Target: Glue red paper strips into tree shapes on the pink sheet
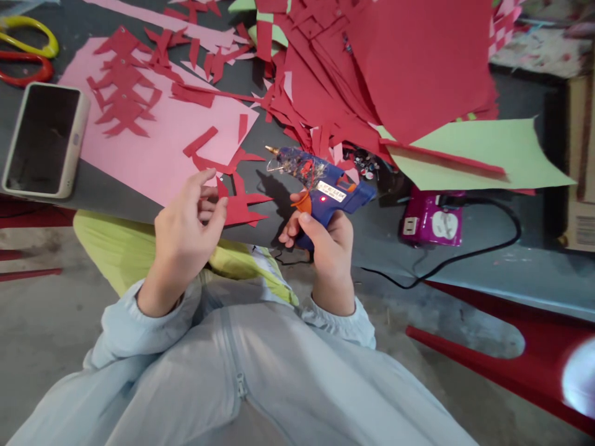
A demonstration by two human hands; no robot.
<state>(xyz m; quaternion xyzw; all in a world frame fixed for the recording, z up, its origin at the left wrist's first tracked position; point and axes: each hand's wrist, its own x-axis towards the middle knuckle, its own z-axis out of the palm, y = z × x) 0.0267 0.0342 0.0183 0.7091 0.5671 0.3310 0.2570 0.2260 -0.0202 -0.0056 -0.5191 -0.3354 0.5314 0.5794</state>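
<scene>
My right hand (323, 248) grips the handle of a blue glue gun (325, 183) with an orange trigger; its metal nozzle points left and up. My left hand (188, 232) pinches a red paper cut-out (242, 207) at the near edge of the dark table, index finger raised, the other fingers curled on the paper. The nozzle is a short way right of and above that cut-out. Behind it lies a pink sheet (162, 133) carrying more red cut shapes.
A phone (44, 139) lies at the left, with yellow and red scissors (25, 52) beyond it. A heap of red paper (372, 68) and a green sheet (483, 155) fill the right. A purple power strip (432, 223) with a black cable sits by the edge.
</scene>
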